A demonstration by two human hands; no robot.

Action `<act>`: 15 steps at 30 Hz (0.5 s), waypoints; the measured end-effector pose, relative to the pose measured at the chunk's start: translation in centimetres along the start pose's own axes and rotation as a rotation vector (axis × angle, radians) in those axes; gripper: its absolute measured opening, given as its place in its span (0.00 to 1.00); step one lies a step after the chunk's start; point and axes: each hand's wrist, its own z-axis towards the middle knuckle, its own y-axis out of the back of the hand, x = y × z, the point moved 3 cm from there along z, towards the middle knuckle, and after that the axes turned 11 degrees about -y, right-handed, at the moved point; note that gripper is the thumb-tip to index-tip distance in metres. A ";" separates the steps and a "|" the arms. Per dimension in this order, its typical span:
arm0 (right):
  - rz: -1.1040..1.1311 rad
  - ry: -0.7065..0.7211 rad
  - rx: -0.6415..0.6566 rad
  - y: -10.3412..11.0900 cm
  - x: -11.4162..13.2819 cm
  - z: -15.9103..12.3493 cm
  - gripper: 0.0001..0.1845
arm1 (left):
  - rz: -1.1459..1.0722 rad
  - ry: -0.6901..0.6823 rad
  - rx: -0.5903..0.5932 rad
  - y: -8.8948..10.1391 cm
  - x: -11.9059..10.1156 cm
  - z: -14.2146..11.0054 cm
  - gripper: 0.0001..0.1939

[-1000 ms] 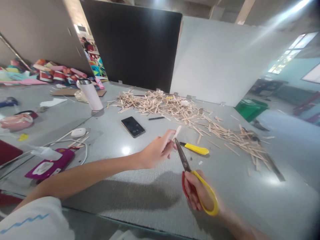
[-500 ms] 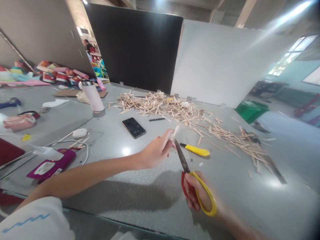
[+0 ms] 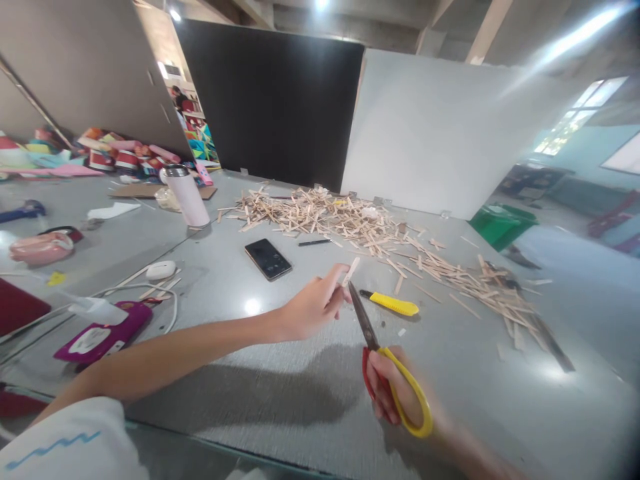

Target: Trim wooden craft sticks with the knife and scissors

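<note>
My left hand (image 3: 317,303) pinches a short flat wooden stick (image 3: 353,269) that points up and to the right. My right hand (image 3: 393,390) is closed around the red and yellow handles of a pair of scissors (image 3: 369,333). The scissors' blades look closed, and their tips lie close to the lower end of the stick; whether they touch it I cannot tell. Just right of the blades lies a yellow utility knife (image 3: 393,303) on the grey table (image 3: 240,393). Small pale scraps (image 3: 402,332) lie near it.
A long heap of wooden sticks (image 3: 320,213) runs across the back and right of the table. A phone (image 3: 268,259), a black pen (image 3: 315,242) and a pink bottle (image 3: 187,197) stand or lie nearer the middle. A purple power strip (image 3: 107,331) with cables is at left.
The view has tilted slightly upward, so the scene sits a little lower. Both hands keep nearly the same position, still holding the stick and the scissors.
</note>
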 end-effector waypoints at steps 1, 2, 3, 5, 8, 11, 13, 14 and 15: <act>0.010 -0.001 -0.004 0.0 0.0 0.0 0.36 | -0.005 0.000 0.001 -0.1 0.1 0.0 0.14; 0.022 0.003 -0.007 0.0 0.1 0.1 0.35 | -0.008 -0.001 -0.001 -0.1 0.2 0.0 0.14; 0.029 0.012 -0.007 -0.1 0.1 0.1 0.36 | -0.008 0.001 -0.002 -0.2 0.2 0.0 0.14; 0.029 0.029 0.005 -0.1 0.1 0.3 0.37 | 0.006 0.016 -0.002 -0.1 0.4 0.1 0.14; 0.023 0.042 -0.003 0.1 0.0 0.6 0.39 | 0.059 0.026 0.012 0.3 0.3 0.9 0.12; 0.047 0.028 -0.044 0.4 -0.3 0.9 0.39 | 0.109 -0.027 -0.005 0.9 -0.4 2.2 0.13; 0.061 0.007 -0.064 0.7 -0.5 1.1 0.40 | 0.132 -0.050 -0.028 1.1 -1.0 3.0 0.14; 0.069 -0.003 -0.073 0.8 -0.5 1.1 0.40 | 0.139 -0.048 -0.031 1.1 -1.4 3.4 0.14; 0.078 -0.012 -0.083 1.0 -0.6 1.1 0.39 | 0.143 -0.040 -0.035 1.0 -1.7 3.8 0.15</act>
